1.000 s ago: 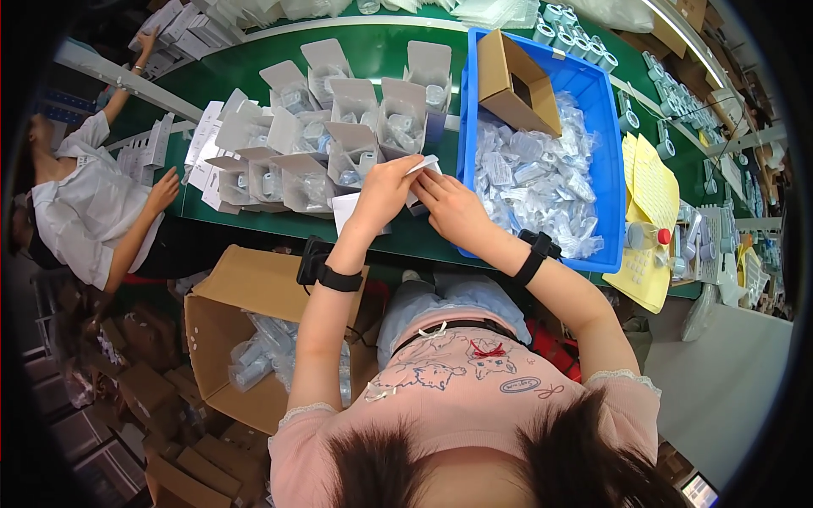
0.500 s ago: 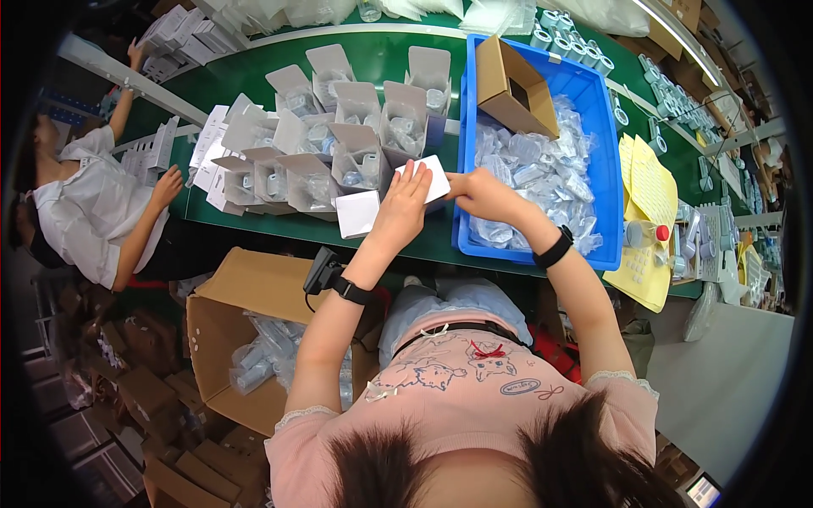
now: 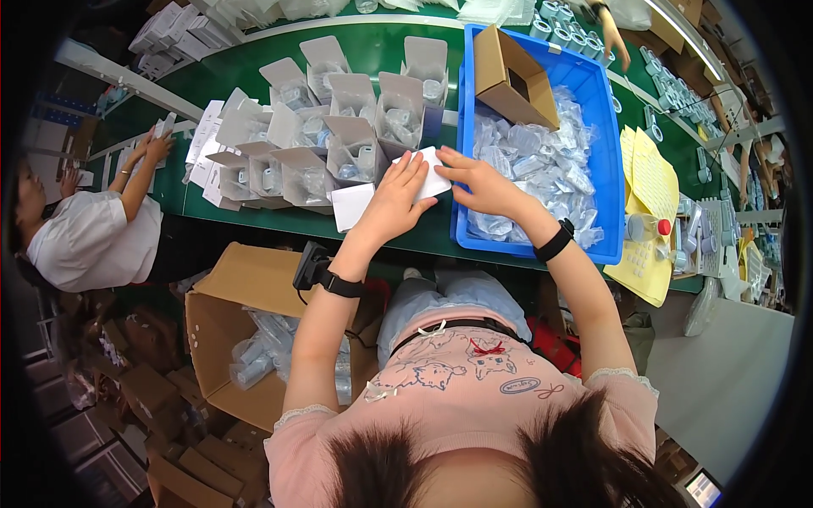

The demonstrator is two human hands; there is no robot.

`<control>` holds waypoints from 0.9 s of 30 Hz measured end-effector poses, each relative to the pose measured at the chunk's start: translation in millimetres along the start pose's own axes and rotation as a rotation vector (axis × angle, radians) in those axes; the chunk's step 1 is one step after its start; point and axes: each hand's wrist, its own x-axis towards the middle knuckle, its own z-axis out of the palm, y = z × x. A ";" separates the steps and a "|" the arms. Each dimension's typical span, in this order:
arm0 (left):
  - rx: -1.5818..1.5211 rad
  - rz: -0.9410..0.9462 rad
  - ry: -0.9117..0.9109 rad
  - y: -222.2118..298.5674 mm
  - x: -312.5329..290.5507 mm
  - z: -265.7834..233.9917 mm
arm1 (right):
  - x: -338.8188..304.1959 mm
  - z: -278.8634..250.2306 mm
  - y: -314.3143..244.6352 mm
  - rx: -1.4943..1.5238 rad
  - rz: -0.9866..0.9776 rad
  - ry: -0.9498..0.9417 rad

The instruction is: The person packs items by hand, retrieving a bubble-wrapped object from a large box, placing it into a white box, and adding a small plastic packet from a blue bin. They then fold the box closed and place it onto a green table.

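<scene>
A small white carton [image 3: 434,173] sits at the front of the green table, between my two hands. My left hand [image 3: 391,201] lies over its left side, fingers stretched out and thumb apart. From the right, my right hand [image 3: 484,188] touches the carton's edge with extended fingers. Neither hand is wrapped round it; its underside is hidden. Just left of my left hand is another white carton face [image 3: 352,206]. Behind it stand several open white cartons [image 3: 349,135], flaps up, with clear-bagged pale parts inside.
A blue bin [image 3: 611,169] full of bagged parts [image 3: 533,165] and an open brown box [image 3: 515,78] stands right. Yellow sheets [image 3: 648,186] and a red-capped bottle [image 3: 652,227] lie beyond. A large cardboard box [image 3: 207,339] sits below left. A co-worker [image 3: 97,241] works at left; another person's hand [image 3: 614,42] reaches in at top right.
My right fingers have unfolded from a closed grip and now lie extended against the carton. The left thumb has spread. The co-worker's hands have moved together, and another hand has appeared top right.
</scene>
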 end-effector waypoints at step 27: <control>0.286 0.051 0.126 2.8 0.1 25.3 | 0.7 15.0 14.2 -0.309 -0.245 0.118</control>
